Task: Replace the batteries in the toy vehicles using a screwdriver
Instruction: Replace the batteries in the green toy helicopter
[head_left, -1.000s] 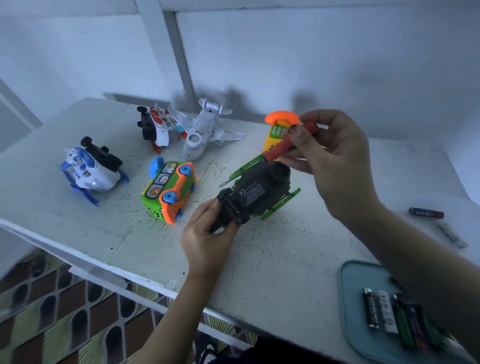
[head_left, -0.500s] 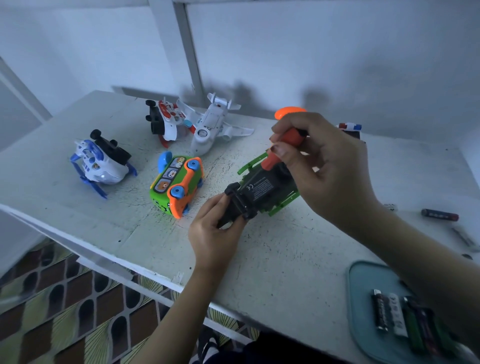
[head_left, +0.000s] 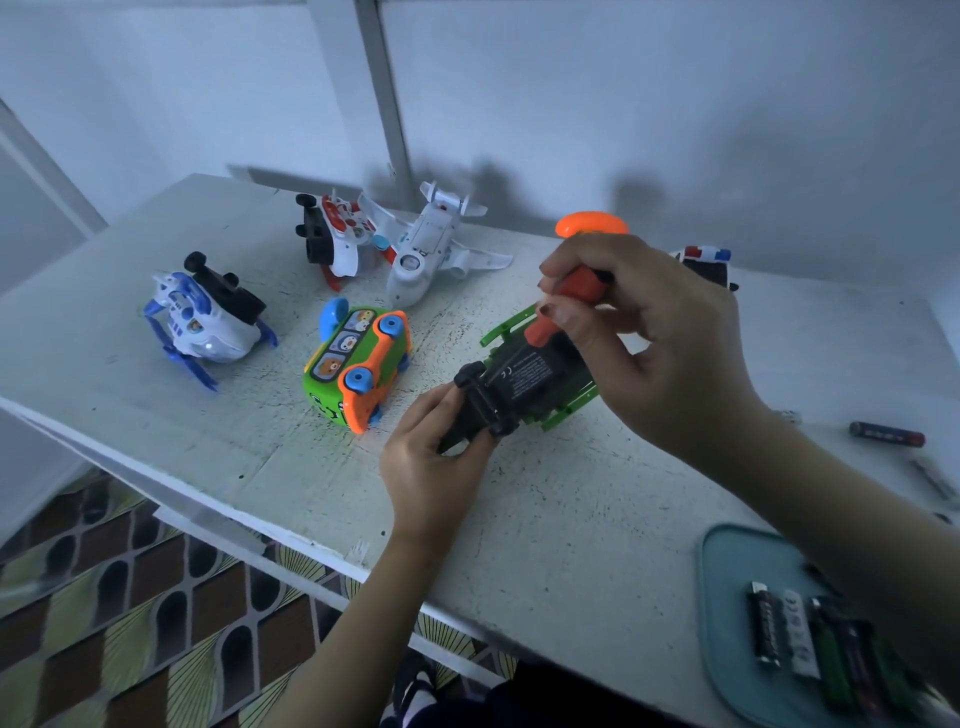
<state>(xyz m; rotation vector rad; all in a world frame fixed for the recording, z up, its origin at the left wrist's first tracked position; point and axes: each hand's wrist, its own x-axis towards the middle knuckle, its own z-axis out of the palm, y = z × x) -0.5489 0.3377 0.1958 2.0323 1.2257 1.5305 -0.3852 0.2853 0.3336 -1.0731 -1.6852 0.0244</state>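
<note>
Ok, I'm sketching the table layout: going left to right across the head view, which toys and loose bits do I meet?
White-and-blue plastic toy vehicle → green-and-orange toy bus → black toy vehicle with green frame → dark loose battery.

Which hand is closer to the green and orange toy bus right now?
Left. The left hand grips the dark toy just right of the bus; the right hand holds the screwdriver farther right.
</note>
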